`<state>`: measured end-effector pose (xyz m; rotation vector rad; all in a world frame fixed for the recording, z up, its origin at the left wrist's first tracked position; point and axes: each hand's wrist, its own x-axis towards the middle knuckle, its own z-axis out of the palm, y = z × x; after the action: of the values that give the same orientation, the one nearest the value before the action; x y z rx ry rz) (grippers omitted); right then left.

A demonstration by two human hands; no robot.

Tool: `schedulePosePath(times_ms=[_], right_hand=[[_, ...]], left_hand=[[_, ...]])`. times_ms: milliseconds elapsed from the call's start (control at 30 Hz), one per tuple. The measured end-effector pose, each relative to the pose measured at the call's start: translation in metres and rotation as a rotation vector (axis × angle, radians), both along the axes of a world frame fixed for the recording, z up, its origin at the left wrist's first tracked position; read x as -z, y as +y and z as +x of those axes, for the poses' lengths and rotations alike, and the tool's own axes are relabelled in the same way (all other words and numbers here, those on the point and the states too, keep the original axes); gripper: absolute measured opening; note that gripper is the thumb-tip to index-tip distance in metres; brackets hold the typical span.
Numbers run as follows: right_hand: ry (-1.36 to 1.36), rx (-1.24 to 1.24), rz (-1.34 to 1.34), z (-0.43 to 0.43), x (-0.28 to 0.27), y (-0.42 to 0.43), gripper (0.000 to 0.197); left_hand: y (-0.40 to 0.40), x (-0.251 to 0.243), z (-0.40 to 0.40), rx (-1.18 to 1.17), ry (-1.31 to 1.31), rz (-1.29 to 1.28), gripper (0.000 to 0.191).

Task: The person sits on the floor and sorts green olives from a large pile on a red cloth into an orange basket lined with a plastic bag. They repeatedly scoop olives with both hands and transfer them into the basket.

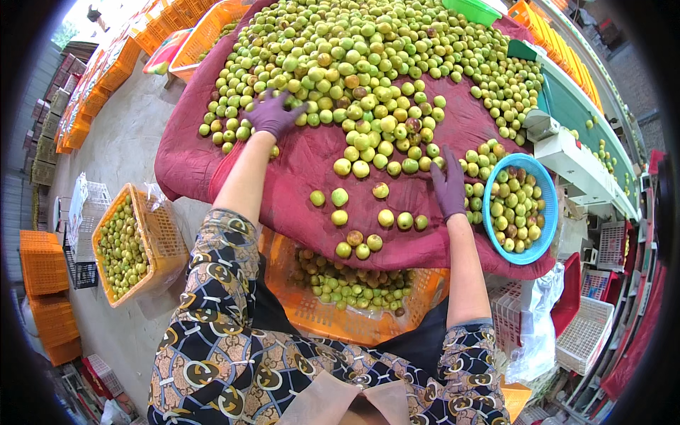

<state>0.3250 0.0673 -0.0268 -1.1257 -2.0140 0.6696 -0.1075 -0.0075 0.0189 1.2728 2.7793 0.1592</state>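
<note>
A heap of small round yellow-green fruits (pixel 340 48), like jujubes with some russet skins, covers a table draped in dark red cloth (pixel 297 175). My left hand (pixel 271 113), in a purple glove, lies with fingers spread over fruits at the heap's left edge. In a matching glove, my right hand (pixel 449 183) rests palm-down on the cloth, its thumb side touching or close to a few fruits. It grips nothing that I can see. Several loose fruits (pixel 385 218) lie between my arms. Right of my right hand sits a blue plastic basket (pixel 552 207) holding browner fruits.
Below the table edge, between my legs, an orange crate (pixel 350 326) holds fruits. Another fruit-filled orange crate (pixel 167 228) stands on the floor at left. A conveyor with a green belt (pixel 579 114) runs along the right. A green basin (pixel 473 10) sits at the back.
</note>
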Motion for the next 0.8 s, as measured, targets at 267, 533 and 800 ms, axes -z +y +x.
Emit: schedulePosePath(times_ms=[267,533,800], right_hand=[[-0.099,-0.110,0.032,-0.020,0.012,0.007,0.055],[0.194,-0.353,-0.169,-0.020,0.006,-0.011,0.030],[0.847,0.284,-0.558,0.004,0.028,0.017,0.039]], left_hand=[[0.026,-0.006,0.089,0.499,0.012,-0.034,0.092],[-0.043,-0.016,0.138,1.221,-0.094,-0.065,0.076],[-0.010,-0.002,0.071,0.836,-0.715,0.460,0.036]])
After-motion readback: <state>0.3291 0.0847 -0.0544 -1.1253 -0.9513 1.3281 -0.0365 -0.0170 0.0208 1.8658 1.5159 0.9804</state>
